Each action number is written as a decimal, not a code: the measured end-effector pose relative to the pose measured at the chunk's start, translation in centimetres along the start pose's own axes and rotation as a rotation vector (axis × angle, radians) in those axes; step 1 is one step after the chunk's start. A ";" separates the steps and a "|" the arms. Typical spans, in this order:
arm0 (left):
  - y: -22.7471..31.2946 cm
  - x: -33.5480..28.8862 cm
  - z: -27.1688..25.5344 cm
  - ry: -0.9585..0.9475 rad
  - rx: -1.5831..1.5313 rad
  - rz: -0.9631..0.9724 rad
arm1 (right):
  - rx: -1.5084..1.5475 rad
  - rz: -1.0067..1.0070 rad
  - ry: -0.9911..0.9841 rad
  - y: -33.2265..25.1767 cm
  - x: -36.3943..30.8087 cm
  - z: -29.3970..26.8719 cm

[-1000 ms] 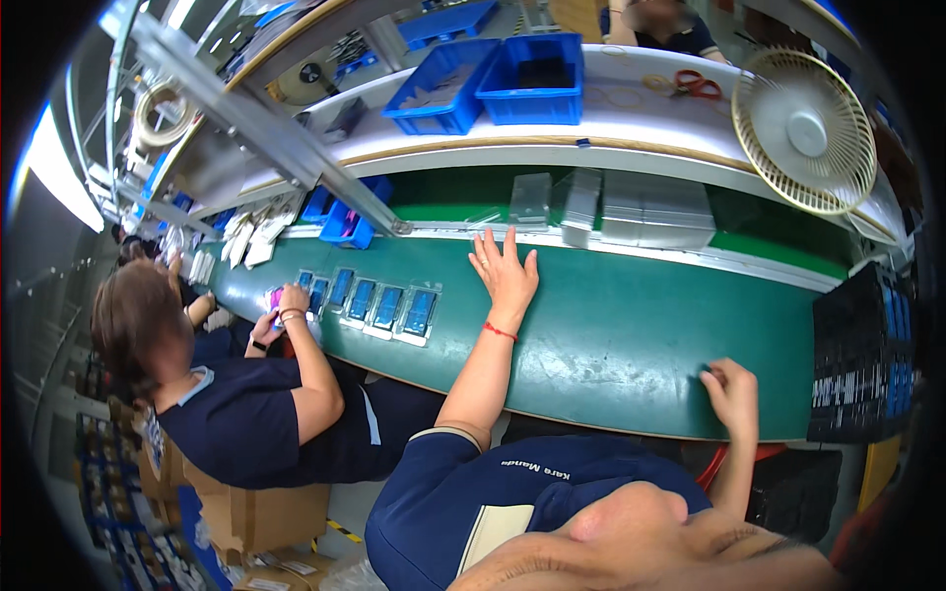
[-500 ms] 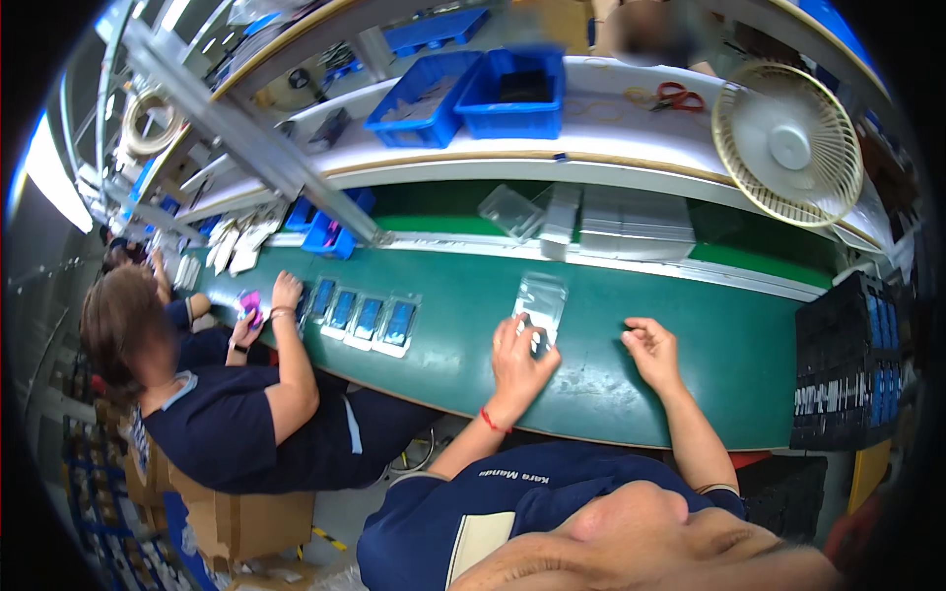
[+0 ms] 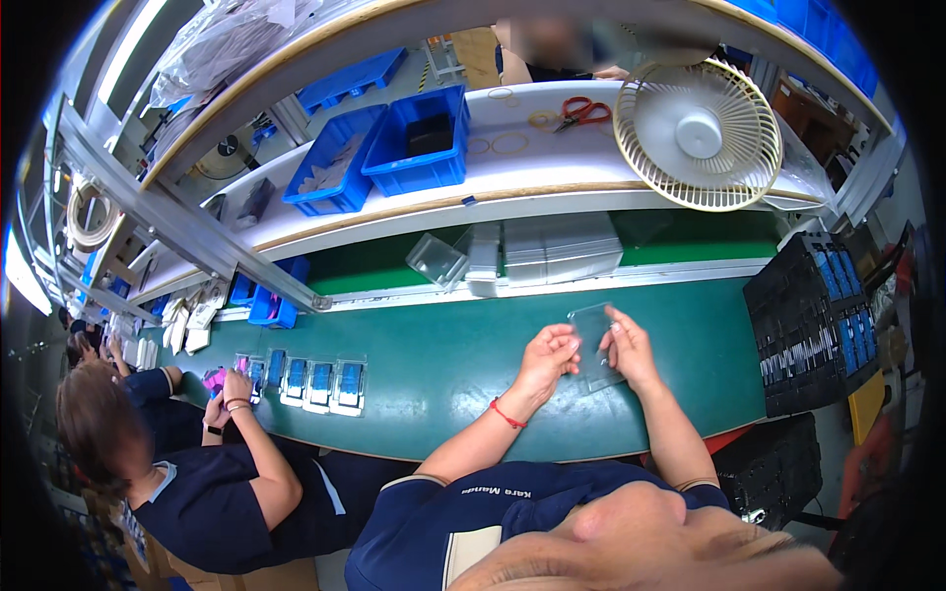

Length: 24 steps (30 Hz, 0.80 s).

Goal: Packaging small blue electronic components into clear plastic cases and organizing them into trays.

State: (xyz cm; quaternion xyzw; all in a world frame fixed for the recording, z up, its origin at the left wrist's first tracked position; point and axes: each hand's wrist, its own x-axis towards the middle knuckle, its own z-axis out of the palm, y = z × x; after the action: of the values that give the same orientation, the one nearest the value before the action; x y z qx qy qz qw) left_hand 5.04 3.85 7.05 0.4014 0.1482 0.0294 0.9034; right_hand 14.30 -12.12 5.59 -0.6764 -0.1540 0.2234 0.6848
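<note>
A transparent plastic blister case [image 3: 591, 321] is held tilted above the green table [image 3: 443, 394], in front of me. My left hand [image 3: 548, 364] has its fingers curled at the left edge of the case. On the opposite edge, my right hand [image 3: 631, 351] grips it with thumb and fingers, near the upper corner. Farther left on the table lies a row of several transparent packs with blue items [image 3: 349, 384]. More transparent cases [image 3: 557, 246] are stacked at the table's back edge, with a loose one [image 3: 436, 258] leaning beside them.
A co-worker [image 3: 197, 473] at left handles a pink item [image 3: 215, 378]. On the shelf above stand blue bins [image 3: 419, 167], red-handled scissors [image 3: 583, 112] and a cream fan [image 3: 699, 134]. Black trays with blue items [image 3: 808, 325] are stacked at the table's right end.
The blister case has come up off the table and now sits between both hands. My right hand has closed on its edge. The view has shifted toward the right.
</note>
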 end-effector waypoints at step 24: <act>-3.1 0.2 0.3 0.007 0.024 -0.193 | -0.316 -0.167 0.179 -3.8 -3.1 -5.6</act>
State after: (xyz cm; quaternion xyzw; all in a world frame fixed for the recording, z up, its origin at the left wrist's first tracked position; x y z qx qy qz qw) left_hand 5.07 1.64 4.93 0.3958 0.1897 -0.0583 0.8966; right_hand 14.95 -18.48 9.40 -0.7776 -0.1813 0.0781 0.5970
